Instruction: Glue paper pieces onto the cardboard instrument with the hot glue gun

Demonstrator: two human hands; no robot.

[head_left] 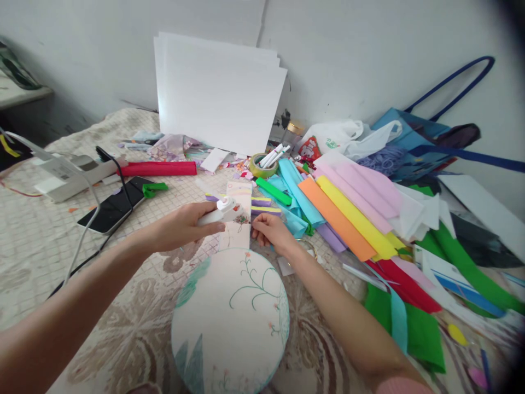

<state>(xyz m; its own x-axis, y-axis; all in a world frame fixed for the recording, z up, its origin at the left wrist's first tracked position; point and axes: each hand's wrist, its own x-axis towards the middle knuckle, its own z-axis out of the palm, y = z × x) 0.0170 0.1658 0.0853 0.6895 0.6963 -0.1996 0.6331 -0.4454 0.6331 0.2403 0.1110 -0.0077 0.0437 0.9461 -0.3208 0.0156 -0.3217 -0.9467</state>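
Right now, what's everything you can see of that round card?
The round card looks pale and papery, with a teal rim. Green vines with orange flowers curl at its right; bluish-green patches mark its left. It lies over the patterned cloth; left hand and right hand, beyond it, don't touch it.

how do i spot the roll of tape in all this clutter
Find the big white sheets leaning against the wall. Just below their bottom right corner sits the roll of tape. Unlike the long bright green strip beside it, this is an olive-green ring, with several white pens resting in it.
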